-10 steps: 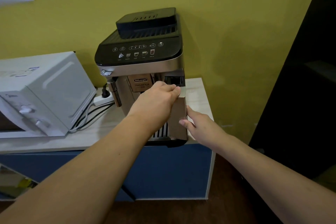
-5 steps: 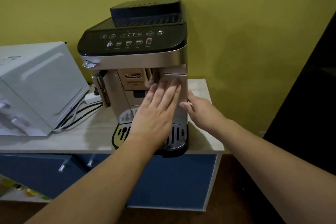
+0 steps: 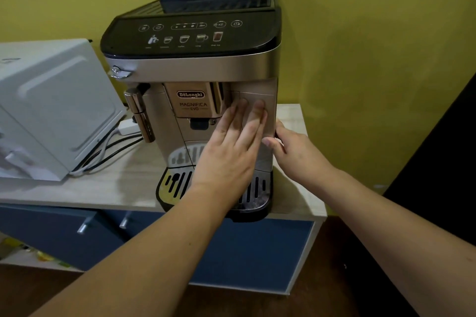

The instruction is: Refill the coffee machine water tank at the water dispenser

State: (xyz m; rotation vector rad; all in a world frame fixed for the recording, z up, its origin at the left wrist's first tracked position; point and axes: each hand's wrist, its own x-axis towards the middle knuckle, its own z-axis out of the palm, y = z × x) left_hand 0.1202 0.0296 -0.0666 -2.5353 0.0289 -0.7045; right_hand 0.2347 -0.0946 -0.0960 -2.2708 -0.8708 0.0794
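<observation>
A silver and black coffee machine [image 3: 190, 64] stands on a light wooden counter [image 3: 128, 185]. Its water tank [image 3: 268, 100] forms the front right panel and sits flush in the machine body. My left hand [image 3: 231, 152] lies flat against the tank's front face, fingers straight and slightly apart. My right hand [image 3: 293, 152] rests at the tank's right side edge, thumb at the front corner, fingers curled around the side. The water inside the tank is hidden.
A white microwave [image 3: 51, 108] stands to the left, with cables and a white power strip [image 3: 128, 127] between it and the machine. The counter tops a blue cabinet [image 3: 252, 249] with metal handles. A yellow wall is behind; a dark panel [image 3: 443, 162] rises at the right.
The tank stuck out with my left hand gripping its top; now it sits flush in the machine, my left palm flat on its front. The camera has moved closer.
</observation>
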